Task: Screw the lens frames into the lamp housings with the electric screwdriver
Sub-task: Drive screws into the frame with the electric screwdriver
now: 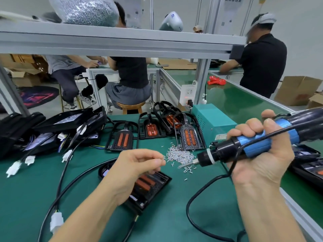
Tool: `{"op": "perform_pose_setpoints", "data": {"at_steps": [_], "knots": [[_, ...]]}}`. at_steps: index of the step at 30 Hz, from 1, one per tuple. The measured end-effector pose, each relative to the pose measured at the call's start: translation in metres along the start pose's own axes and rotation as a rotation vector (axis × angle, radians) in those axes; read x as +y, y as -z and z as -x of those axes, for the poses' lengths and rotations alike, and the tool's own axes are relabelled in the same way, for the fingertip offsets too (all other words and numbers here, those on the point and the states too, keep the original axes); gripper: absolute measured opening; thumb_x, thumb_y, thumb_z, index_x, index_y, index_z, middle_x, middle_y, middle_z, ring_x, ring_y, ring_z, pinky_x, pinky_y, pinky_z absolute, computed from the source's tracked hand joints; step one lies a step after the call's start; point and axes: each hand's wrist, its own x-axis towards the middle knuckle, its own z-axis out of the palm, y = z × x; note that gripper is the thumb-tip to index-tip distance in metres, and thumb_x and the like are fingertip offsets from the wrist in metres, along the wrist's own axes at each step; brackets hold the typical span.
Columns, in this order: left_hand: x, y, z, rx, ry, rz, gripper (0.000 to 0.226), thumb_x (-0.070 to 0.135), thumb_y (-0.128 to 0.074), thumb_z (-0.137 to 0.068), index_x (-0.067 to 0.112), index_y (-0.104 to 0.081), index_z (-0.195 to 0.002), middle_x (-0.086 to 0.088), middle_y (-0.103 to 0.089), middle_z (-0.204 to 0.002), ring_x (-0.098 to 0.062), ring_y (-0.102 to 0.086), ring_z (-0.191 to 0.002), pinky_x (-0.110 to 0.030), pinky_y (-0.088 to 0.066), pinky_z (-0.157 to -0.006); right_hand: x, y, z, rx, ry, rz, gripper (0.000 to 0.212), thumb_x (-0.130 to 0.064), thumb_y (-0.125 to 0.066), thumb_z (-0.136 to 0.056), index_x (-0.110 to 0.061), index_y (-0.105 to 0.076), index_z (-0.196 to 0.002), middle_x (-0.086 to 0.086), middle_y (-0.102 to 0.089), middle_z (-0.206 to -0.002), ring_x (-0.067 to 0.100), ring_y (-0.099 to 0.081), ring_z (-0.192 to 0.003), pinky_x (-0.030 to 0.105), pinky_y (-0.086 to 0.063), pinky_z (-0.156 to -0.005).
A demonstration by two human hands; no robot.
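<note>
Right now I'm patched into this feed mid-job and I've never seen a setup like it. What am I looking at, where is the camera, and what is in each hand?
There is no machine here: a person works with bare hands, and the single camera sits on their head, looking forward and down. The right hand has its grip around a blue and black electric screwdriver, tip pointing left. The left hand reaches toward a pile of small screws, fingertips pinched together; whether a screw is between them is too small to tell. Under that hand a black lamp housing with orange strips lies on the green mat. More housings stand behind, beside a teal power box.
</note>
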Motion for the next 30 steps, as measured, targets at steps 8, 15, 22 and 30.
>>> {"op": "perform_pose_setpoints", "data": {"at_steps": [8,15,22,30], "knots": [[-0.005,0.016,0.029,0.096,-0.007,0.156,0.015,0.005,-0.071,-0.059,0.01,-0.076,-0.072,-0.018,-0.072,-0.077,-0.017,-0.065,-0.062,-0.02,-0.055,-0.062,0.029,-0.035,0.016,-0.072,-0.081,-0.063,0.014,-0.02,-0.047,-0.077,-0.023,-0.054,-0.089,-0.01,-0.046,-0.057,0.004,-0.044,-0.049,0.018,-0.044,-0.054],[-0.002,0.019,0.036,0.055,-0.062,0.109,0.017,0.005,-0.08,-0.057,0.013,-0.075,-0.071,-0.013,-0.071,-0.07,-0.015,-0.065,-0.06,-0.018,-0.052,-0.061,0.039,-0.04,0.021,-0.085,-0.101,-0.03,0.015,-0.019,-0.047,-0.077,-0.022,-0.056,-0.088,-0.009,-0.044,-0.056,0.005,-0.043,-0.048,0.019,-0.043,-0.053],[-0.003,0.02,0.037,0.028,-0.07,0.056,0.017,0.004,-0.079,-0.061,0.016,-0.075,-0.073,-0.015,-0.073,-0.075,-0.017,-0.067,-0.065,-0.017,-0.052,-0.063,0.04,-0.04,0.022,-0.105,-0.087,-0.001,0.014,-0.017,-0.046,-0.077,-0.021,-0.056,-0.087,-0.009,-0.044,-0.056,0.005,-0.043,-0.048,0.019,-0.043,-0.054],[-0.005,0.02,0.036,0.025,-0.075,0.068,0.012,0.01,-0.075,-0.061,0.015,-0.075,-0.072,-0.016,-0.072,-0.074,-0.016,-0.067,-0.063,-0.017,-0.051,-0.061,0.04,-0.04,0.021,-0.116,-0.094,0.001,0.015,-0.018,-0.046,-0.077,-0.022,-0.055,-0.088,-0.009,-0.044,-0.056,0.005,-0.043,-0.048,0.019,-0.043,-0.053]]}}
